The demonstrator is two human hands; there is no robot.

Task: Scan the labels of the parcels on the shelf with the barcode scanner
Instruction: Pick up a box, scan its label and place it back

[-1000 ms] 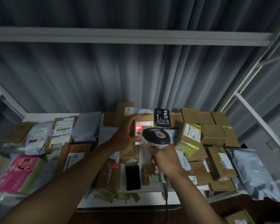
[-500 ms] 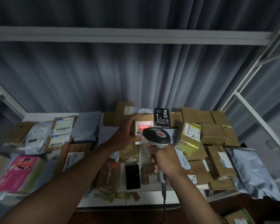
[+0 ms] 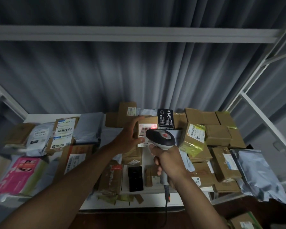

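Observation:
A white shelf (image 3: 152, 201) carries several cardboard boxes and grey mailer bags. My left hand (image 3: 129, 138) grips the left edge of a brown cardboard parcel (image 3: 147, 120) and holds it tilted up, its white label (image 3: 146, 129) facing me. My right hand (image 3: 168, 160) grips the handle of a grey and black barcode scanner (image 3: 161, 139), whose head points at that label from close in front. A red scan spot glows on the label's upper right. The scanner head hides the label's lower right part.
A black box with white script (image 3: 165, 119) stands just behind the held parcel. Boxes with yellow-green tape (image 3: 194, 138) pile up to the right, a silver bag (image 3: 256, 172) at far right. Labelled parcels (image 3: 64, 132) and a pink package (image 3: 21, 172) lie left. Shelf uprights (image 3: 262, 119) rise on the right.
The red scan light has climbed from the label's left side to its upper right edge. Scanner and both hands stay almost where they were.

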